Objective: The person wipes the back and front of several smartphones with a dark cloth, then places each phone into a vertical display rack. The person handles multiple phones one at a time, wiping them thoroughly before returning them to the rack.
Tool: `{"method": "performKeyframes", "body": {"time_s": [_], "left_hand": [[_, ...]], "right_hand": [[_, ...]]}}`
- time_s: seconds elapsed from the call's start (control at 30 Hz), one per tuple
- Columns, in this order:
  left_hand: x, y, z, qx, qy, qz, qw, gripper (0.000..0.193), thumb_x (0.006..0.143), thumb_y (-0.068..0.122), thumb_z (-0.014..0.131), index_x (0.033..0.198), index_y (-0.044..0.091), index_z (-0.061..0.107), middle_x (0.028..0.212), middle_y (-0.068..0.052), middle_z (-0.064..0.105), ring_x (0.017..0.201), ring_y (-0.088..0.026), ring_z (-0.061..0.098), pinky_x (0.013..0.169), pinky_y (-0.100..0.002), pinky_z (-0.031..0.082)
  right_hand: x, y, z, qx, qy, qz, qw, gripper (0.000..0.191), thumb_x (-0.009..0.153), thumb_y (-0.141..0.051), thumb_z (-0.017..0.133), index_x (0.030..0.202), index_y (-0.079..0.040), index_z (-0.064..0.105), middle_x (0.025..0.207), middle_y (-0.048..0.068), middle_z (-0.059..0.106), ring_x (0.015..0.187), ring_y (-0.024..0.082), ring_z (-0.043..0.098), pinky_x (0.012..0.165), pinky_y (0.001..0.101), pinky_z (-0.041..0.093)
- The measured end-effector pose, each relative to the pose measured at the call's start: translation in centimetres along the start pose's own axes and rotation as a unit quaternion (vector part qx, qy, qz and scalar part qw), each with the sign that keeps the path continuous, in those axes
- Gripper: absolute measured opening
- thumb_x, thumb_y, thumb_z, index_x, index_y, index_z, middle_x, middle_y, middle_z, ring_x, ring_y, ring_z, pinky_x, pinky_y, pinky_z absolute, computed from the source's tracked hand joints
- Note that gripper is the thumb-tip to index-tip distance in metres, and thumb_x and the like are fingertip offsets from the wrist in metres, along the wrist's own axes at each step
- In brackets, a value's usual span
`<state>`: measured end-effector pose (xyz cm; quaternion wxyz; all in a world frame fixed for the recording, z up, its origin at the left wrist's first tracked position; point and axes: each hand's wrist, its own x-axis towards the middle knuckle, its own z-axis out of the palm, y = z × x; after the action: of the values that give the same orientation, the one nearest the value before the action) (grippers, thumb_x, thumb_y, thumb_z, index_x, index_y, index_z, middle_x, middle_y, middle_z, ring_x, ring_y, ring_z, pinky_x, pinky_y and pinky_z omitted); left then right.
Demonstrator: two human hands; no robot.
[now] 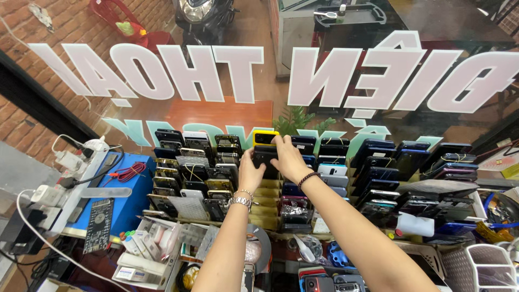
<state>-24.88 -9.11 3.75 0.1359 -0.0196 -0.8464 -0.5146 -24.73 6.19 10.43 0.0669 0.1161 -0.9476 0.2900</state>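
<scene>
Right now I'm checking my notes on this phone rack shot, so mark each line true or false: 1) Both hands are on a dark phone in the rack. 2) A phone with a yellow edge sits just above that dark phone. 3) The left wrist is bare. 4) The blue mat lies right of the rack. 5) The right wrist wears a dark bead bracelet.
1) True: the left hand and the right hand both grip the dark phone in the rack.
2) True: the yellow-edged phone sits directly above it.
3) False: it wears a silver watch.
4) False: the blue mat lies left of the rack.
5) True: the bead bracelet is dark.
</scene>
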Motion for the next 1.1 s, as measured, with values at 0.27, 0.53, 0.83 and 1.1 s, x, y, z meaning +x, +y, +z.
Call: {"method": "performKeyframes", "body": {"time_s": [0.27,0.53,0.83,1.1], "left_hand": [[-0.2,-0.4,-1.1,0.018,-0.059,0.015,0.998,0.053,0.080,0.016,0.082,0.124,0.004,0.056,0.110,-0.019,0.072,0.105,-0.037,0.068,0.086,-0.044,0.054],[1.7,4.4,-5.7,-0.072,-0.158,-0.066,0.983,0.051,0.088,0.021,0.076,0.135,0.010,0.059,0.107,-0.011,0.075,0.090,-0.018,0.071,0.079,-0.034,0.056],[-2.1,2.4,-6.0,-0.387,-0.035,-0.084,0.918,0.049,0.098,0.023,0.066,0.142,0.005,0.054,0.132,-0.004,0.067,0.115,-0.010,0.063,0.098,-0.026,0.050],[-10.4,0.6,-3.0,-0.484,0.014,-0.306,0.819,0.049,0.097,0.034,0.060,0.137,0.006,0.058,0.121,-0.005,0.070,0.098,-0.017,0.069,0.085,-0.035,0.058]], "right_hand": [[0.8,0.5,0.6,-0.040,-0.034,-0.073,0.996,0.041,0.078,-0.013,0.082,0.109,0.001,0.058,0.106,0.024,0.069,0.102,0.044,0.066,0.086,0.0493,0.054],[2.9,-3.2,-7.1,0.004,-0.065,-0.129,0.989,0.037,0.076,-0.016,0.082,0.105,0.000,0.067,0.092,0.024,0.074,0.089,0.039,0.073,0.078,0.0441,0.057],[3.8,-3.5,-7.6,0.158,-0.040,-0.011,0.987,0.028,0.092,-0.023,0.071,0.113,-0.005,0.066,0.095,0.010,0.078,0.068,0.022,0.077,0.063,0.0360,0.060],[4.7,0.9,-0.6,-0.025,0.038,-0.076,0.996,0.029,0.083,-0.013,0.075,0.110,-0.003,0.071,0.090,0.020,0.074,0.079,0.038,0.071,0.073,0.0458,0.056]]}}
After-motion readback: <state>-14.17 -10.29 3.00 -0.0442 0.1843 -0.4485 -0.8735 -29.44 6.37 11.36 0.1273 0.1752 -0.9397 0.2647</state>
